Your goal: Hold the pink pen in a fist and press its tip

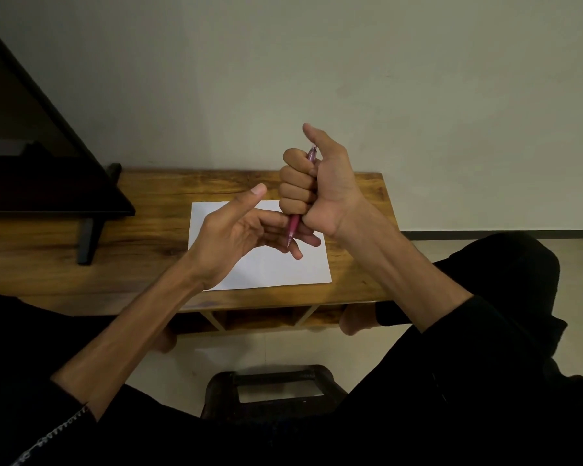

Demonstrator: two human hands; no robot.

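My right hand point(320, 183) grips a pink pen point(294, 227) in a fist, thumb raised, the pen upright with its tip pointing down. The pen's top end pokes out above the fist beside the thumb. My left hand point(246, 233) hovers just left of and below the fist, palm up, fingers loosely extended under the pen's tip, thumb lifted. Whether the tip touches the fingers is unclear. Both hands are raised above a white sheet of paper point(276, 267) lying on a wooden table point(148, 237).
A dark monitor point(31, 156) on a black stand point(90, 240) fills the table's left side. A pale wall rises behind the table. Below the table's front edge are my dark-clothed knees and a dark stool point(273, 388) on the tiled floor.
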